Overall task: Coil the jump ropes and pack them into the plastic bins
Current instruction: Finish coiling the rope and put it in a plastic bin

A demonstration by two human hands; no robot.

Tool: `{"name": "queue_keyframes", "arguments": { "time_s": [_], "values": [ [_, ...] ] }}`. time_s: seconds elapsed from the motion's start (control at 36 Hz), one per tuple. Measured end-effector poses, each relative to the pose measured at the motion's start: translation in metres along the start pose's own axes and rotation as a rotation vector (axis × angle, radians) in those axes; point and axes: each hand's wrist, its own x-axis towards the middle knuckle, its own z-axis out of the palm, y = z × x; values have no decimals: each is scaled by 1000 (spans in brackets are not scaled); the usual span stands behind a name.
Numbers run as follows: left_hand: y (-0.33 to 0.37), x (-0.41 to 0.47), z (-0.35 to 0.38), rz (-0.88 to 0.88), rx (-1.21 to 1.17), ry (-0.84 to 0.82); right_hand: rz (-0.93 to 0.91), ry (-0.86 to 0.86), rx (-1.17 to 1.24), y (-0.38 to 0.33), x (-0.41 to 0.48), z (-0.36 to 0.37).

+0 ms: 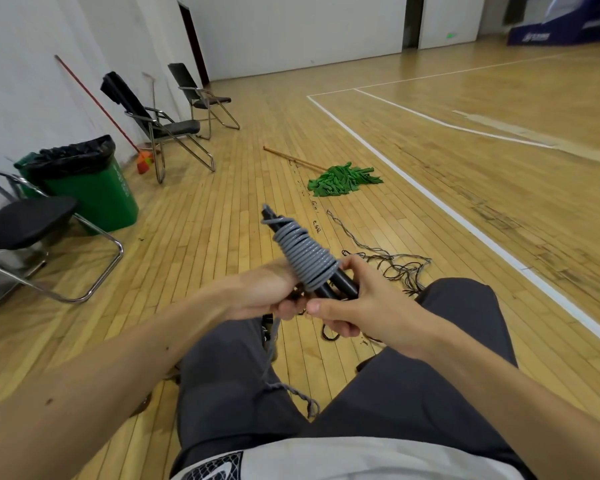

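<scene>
A grey jump rope (305, 254) is wound in tight turns round its two black handles (336, 285), which point up and to the left. My left hand (267, 292) grips the bundle from the left, under the coil. My right hand (354, 303) holds the lower ends of the handles, thumb on top. A loose grey tail (291, 393) of the rope hangs down between my knees onto my left thigh. More thin dark rope (395, 268) lies tangled on the wooden floor beyond my right hand. No plastic bin is in view.
I sit with both knees in dark trousers in front of me. A green mop (340, 180) lies on the floor ahead. To the left stand a green trash can (94, 188) and several black folding chairs (174, 129). White court lines (430, 199) run on the right.
</scene>
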Motion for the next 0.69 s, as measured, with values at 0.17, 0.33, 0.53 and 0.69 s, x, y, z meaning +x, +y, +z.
{"name": "queue_keyframes", "arguments": {
  "time_s": [0.17, 0.33, 0.53, 0.69],
  "values": [
    [-2, -5, 18, -39, -160, 54, -12, 99, 34, 3, 5, -5],
    [-9, -6, 25, -78, -190, -16, 12, 141, 21, 7, 11, -13],
    [-13, -9, 26, -118, -90, 35, 50, 127, -46, 18, 26, -17],
    [-15, -17, 17, -82, 187, -8, 104, 197, -128, 33, 31, -30]
  ]
}}
